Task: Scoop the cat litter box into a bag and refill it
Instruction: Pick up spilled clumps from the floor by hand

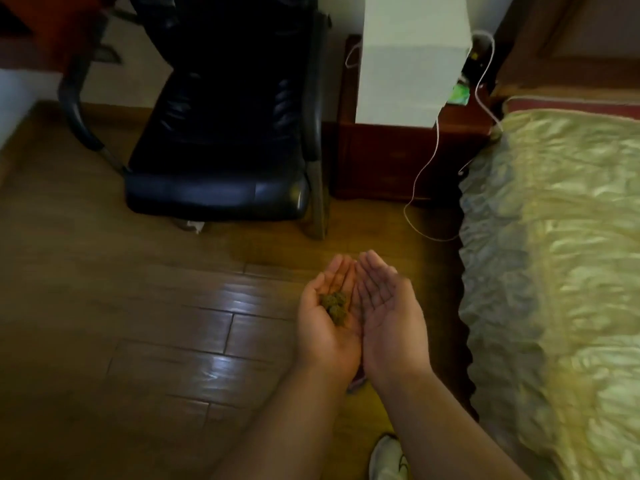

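A: Left hand [327, 306] cupped open under clump [335, 305], lower centre; right hand [388, 306] open, empty, touching it.
B: No bag or box in view — any tilt drops it on floor [138, 306].

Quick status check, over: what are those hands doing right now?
Left hand open, palm up, cupping small greenish-brown clumps. Right hand open, empty, pressed alongside. No litter box or bag in view. Black leather chair ahead, bed's gold quilted cover to the right.
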`<state>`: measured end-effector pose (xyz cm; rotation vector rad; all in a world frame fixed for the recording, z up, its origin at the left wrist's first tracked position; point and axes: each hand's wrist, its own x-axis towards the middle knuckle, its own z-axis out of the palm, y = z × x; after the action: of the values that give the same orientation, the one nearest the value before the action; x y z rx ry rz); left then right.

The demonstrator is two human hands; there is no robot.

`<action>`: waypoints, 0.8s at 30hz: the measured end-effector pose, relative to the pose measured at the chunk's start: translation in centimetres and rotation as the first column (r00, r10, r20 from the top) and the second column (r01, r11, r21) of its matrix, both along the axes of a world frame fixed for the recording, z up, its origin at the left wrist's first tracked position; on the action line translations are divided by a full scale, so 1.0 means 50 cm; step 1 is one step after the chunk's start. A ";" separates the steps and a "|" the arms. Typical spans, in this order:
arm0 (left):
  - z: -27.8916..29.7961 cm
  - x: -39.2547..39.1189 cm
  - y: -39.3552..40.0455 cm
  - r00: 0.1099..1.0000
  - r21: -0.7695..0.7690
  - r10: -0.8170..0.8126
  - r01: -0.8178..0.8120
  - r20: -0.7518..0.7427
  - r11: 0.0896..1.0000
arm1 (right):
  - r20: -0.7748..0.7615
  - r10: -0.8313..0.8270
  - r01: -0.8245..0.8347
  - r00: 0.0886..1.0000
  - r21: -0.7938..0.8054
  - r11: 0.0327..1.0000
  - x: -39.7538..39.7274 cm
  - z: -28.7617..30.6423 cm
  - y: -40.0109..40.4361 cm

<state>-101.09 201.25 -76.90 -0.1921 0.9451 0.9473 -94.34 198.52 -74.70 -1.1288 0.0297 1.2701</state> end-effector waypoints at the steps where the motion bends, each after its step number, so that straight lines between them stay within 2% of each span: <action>1: -0.059 -0.010 -0.003 0.999 -0.037 -0.032 0.032 -0.013 0.999 | 0.001 -0.003 0.003 1.000 -0.021 1.000 -0.002 -0.048 -0.009; 3: -0.159 -0.021 -0.019 0.995 -0.096 -0.074 0.067 -0.065 0.993 | -0.015 -0.002 0.001 1.000 -0.103 0.995 -0.028 -0.191 -0.017; 5: -0.250 -0.027 -0.032 1.000 -0.134 -0.027 0.026 -0.008 0.991 | 0.000 0.015 -0.015 1.000 -0.204 0.979 -0.054 -0.322 -0.030; 8: -0.367 -0.045 -0.061 1.000 -0.193 -0.011 0.015 0.025 0.981 | -0.062 0.004 -0.024 0.998 -0.324 0.946 -0.064 -0.440 -0.055; 15: -0.541 -0.067 -0.123 0.993 -0.407 -0.109 0.078 -0.054 0.910 | -0.063 0.028 -0.058 0.998 -0.542 0.838 -0.095 -0.550 -0.095; 18: -0.575 -0.073 -0.138 0.990 -0.404 -0.102 0.053 -0.102 0.913 | -0.109 0.013 -0.076 0.994 -0.598 0.798 -0.101 -0.570 -0.111; 24: -0.596 -0.075 -0.140 0.973 -0.409 -0.163 0.083 -0.164 0.909 | -0.156 -0.096 -0.015 0.983 -0.590 0.807 -0.100 -0.587 -0.110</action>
<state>-104.83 194.27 -106.68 -0.3859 1.3162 0.6533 -99.34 193.03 -104.08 -1.5267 0.6238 1.3595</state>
